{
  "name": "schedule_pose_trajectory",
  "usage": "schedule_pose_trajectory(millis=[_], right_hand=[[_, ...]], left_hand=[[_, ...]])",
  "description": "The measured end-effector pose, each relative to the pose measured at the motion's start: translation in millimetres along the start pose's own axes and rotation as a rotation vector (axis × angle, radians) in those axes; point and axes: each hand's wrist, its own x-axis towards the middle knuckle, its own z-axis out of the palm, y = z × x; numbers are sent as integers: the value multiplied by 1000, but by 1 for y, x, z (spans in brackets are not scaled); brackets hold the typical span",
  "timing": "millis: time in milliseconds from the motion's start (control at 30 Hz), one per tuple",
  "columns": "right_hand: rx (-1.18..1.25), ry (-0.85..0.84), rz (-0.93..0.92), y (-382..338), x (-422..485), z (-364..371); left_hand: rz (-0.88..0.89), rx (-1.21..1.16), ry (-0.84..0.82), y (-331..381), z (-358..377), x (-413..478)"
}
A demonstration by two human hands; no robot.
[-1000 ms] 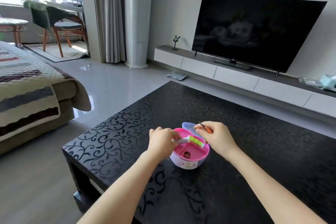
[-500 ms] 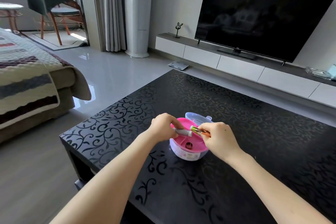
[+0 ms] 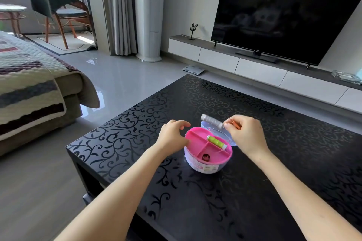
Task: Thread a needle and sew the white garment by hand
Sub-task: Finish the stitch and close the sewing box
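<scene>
Grey thread spool (image 3: 212, 121) pinched at one end by right hand (image 3: 248, 135), above pink sewing box (image 3: 197, 143) on black table (image 3: 284, 162). Left hand (image 3: 172, 137) loosely curled, holding nothing. Box label unreadable.

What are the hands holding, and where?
The right hand pinches the grey thread spool by its right end and also holds an orange thing. The left hand holds nothing.

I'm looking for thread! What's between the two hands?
The open pink sewing box, with a green spool in it, sits between the left hand and right hand, in the head view.
</scene>
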Motion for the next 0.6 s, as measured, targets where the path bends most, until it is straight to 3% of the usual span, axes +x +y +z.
schedule_pose_trajectory(millis=[300, 600], right_hand=[[-245, -232, 130, 8, -1, 18], [-283, -320, 72, -11, -5, 22]], left_hand=[[-45, -72, -45, -4, 6, -20], [-48, -40, -50, -12, -4, -35]])
